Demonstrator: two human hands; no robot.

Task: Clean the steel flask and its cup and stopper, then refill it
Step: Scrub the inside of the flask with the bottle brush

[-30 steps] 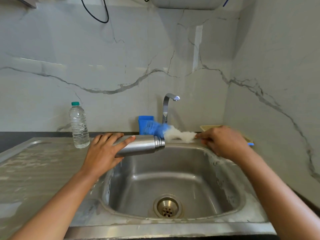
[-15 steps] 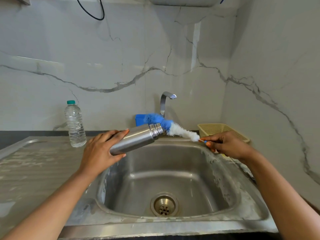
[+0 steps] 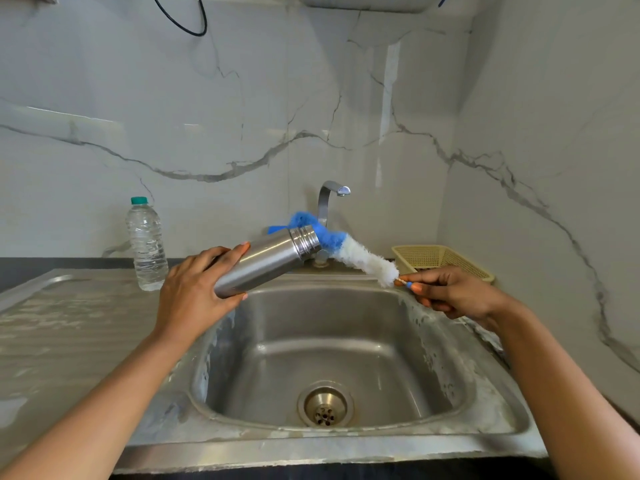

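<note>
Two hands busy: left hand grips steel flask over sink, now tipped mouth-up; right hand pinches bottle brush handle, drawn back, more bristle exposed. Interior scrub probably ongoing.

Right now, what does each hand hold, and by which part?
Left hand grips the steel flask round its lower body; right hand pinches the bottle brush by its handle.

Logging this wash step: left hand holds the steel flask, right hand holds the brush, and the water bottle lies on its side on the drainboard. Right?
No: the head view shows the water bottle standing upright on the drainboard. The left hand does hold the steel flask, the right hand the brush.
</note>
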